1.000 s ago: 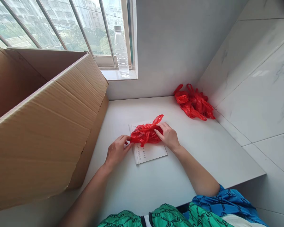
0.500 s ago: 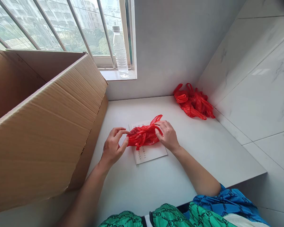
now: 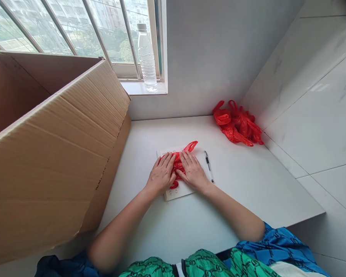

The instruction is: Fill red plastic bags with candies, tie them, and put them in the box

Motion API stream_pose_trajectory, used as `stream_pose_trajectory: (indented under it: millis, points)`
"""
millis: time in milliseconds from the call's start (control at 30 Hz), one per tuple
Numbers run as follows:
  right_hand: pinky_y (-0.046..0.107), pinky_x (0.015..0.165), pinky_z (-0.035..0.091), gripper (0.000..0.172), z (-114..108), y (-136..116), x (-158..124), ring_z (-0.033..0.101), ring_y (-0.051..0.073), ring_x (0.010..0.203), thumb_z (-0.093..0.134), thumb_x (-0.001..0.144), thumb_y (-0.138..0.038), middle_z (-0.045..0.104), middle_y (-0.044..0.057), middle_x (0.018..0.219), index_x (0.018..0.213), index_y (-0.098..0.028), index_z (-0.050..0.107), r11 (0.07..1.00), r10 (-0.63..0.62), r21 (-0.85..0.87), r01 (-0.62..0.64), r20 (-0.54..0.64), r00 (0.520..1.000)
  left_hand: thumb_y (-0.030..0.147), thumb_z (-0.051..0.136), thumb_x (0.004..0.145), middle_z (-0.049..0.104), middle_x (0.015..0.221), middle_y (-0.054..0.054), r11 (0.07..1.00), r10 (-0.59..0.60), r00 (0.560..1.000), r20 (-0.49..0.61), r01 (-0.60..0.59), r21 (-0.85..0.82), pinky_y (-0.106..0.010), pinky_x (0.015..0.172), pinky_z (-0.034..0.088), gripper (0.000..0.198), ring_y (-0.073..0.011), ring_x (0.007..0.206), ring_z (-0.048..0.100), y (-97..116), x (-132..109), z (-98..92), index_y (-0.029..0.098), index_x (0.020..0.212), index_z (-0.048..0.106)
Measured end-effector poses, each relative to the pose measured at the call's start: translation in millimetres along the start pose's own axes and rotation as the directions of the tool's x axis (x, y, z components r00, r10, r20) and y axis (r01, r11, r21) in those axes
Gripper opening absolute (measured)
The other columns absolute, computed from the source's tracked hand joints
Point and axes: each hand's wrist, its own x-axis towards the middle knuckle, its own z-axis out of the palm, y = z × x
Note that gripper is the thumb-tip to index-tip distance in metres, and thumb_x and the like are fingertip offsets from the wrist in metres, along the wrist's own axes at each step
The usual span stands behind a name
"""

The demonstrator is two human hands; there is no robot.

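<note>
A red plastic bag (image 3: 178, 164) lies on a white book (image 3: 181, 190) with printed characters, in the middle of the white tabletop. My left hand (image 3: 161, 174) rests flat on the bag's left part, fingers stretched out. Pressing on its right part is my right hand (image 3: 193, 171), also flat with the fingers extended. One bag handle sticks out beyond my right fingertips, and a small red loop shows below the left hand. Much of the bag is hidden under both palms. Just right of the book lies a pen (image 3: 208, 166) with a black grip.
A large open cardboard box (image 3: 60, 154) stands along the left side. More crumpled red bags (image 3: 238, 123) are piled at the back right by the tiled wall (image 3: 314, 115). A clear water bottle (image 3: 147, 61) stands on the windowsill (image 3: 135, 88). The table (image 3: 265, 192) ends at the right front edge.
My hands have moved inward from the bag's two ends and now lie flat on it. The bag looks flatter and more bunched together. The pen, hidden before, now shows.
</note>
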Motion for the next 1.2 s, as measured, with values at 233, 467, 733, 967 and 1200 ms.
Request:
stream_pose_trajectory:
  millis: [233, 467, 733, 967, 1200]
  points:
    - [0.049, 0.122, 0.023, 0.067, -0.1, -2.1, -0.6, 0.021, 0.03, 0.151, 0.042, 0.099, -0.043, 0.026, 0.013, 0.162, 0.155, -0.008, 0.029, 1.0, -0.005, -0.025, 0.005, 0.001, 1.0, 0.023, 0.04, 0.092, 0.033, 0.159, -0.009, 0.999, -0.018, 0.999, 0.034, 0.016, 0.042, -0.046, 0.124, 0.024, 0.062, -0.0257, 0.149, 0.028, 3.5, 1.2, -1.4, 0.01, 0.152, 0.037]
    - [0.049, 0.122, 0.024, 0.066, 1.5, -1.5, -1.2, 0.022, 0.031, 0.15, 0.042, 0.1, -0.041, 0.027, 0.013, 0.162, 0.155, -0.008, 0.029, 0.999, -0.013, -0.053, 0.012, -0.018, 1.0, 0.026, 0.036, 0.094, 0.031, 0.16, -0.007, 0.996, -0.03, 0.997, 0.068, 0.024, 0.083, -0.045, 0.125, 0.022, 0.061, -0.0237, 0.15, 0.026, 6.2, 0.6, -5.0, 0.01, 0.153, 0.034]
    - [0.052, 0.121, 0.024, 0.067, 2.3, -0.4, 1.5, 0.023, 0.032, 0.15, 0.046, 0.098, -0.043, 0.028, 0.014, 0.161, 0.156, -0.012, 0.029, 0.999, 0.004, 0.038, -0.004, 0.011, 1.0, 0.025, 0.037, 0.094, 0.028, 0.161, -0.008, 0.999, -0.051, 0.994, 0.1, 0.05, 0.014, -0.045, 0.125, 0.018, 0.063, -0.0241, 0.151, 0.022, 2.0, 3.2, -1.1, 0.011, 0.155, 0.031]
    - [0.047, 0.118, 0.033, 0.061, -32.0, 27.4, 5.9, 0.039, 0.025, 0.143, 0.037, 0.101, -0.055, 0.046, 0.011, 0.152, 0.15, -0.02, 0.039, 0.884, 0.108, 0.464, -0.047, -0.105, 0.989, 0.037, 0.027, 0.102, 0.059, 0.14, -0.003, 0.945, -0.133, 0.983, 0.127, 0.165, -0.283, -0.04, 0.111, 0.04, 0.047, -0.0212, 0.132, 0.051, -6.2, 12.6, -41.3, 0.023, 0.136, 0.057]
    - [0.042, 0.102, 0.045, 0.036, -55.6, 51.3, 4.8, 0.063, 0.023, 0.112, 0.041, 0.101, -0.044, 0.071, 0.007, 0.117, 0.117, -0.023, 0.065, 0.849, 0.256, 0.527, -0.041, -0.342, 0.904, 0.039, 0.05, 0.096, 0.069, 0.11, -0.008, 0.979, -0.193, 0.98, 0.055, 0.196, -0.054, -0.036, 0.081, 0.047, 0.029, -0.0263, 0.106, 0.061, 23.4, 40.9, -55.9, 0.022, 0.112, 0.066]
